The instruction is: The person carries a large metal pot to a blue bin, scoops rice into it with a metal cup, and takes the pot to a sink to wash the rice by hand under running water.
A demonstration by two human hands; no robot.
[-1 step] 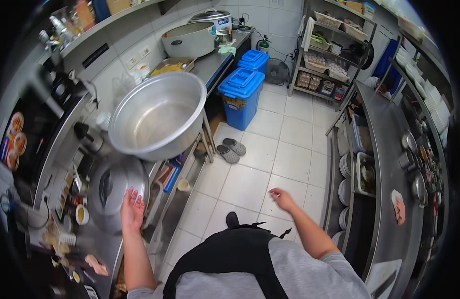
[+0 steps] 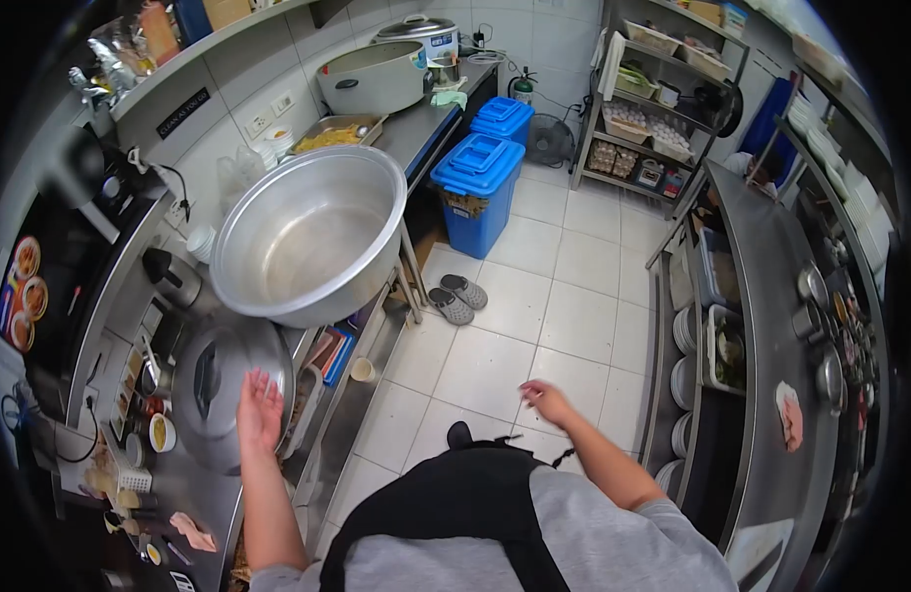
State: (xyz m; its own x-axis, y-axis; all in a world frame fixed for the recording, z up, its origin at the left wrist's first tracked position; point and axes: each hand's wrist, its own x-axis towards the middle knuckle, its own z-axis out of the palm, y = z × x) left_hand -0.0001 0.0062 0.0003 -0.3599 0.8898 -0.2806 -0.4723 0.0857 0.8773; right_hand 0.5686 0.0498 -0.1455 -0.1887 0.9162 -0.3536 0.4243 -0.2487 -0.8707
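My left hand (image 2: 260,414) is palm up with its fingers stretched out, and it holds nothing. It overlaps the edge of a large round metal lid (image 2: 243,360) with a dark handle, which lies on the left steel counter (image 2: 204,488). Beyond the lid a big, wide aluminium basin (image 2: 307,232) stands at the counter's edge, with nothing inside it. My right hand (image 2: 551,405) hangs over the tiled floor, its fingers loosely bent and slightly apart, with no object in it.
Grey clogs (image 2: 457,299) lie on the white tile floor (image 2: 485,355). Blue lidded bins (image 2: 480,192) stand farther back. A shelf rack (image 2: 663,109) holds eggs and baskets. Along the right runs a steel counter (image 2: 771,326) with bowls and a pink cloth (image 2: 789,416).
My right hand has shifted slightly left over the floor. My left hand has risen a little beside the lid. The view has turned slightly.
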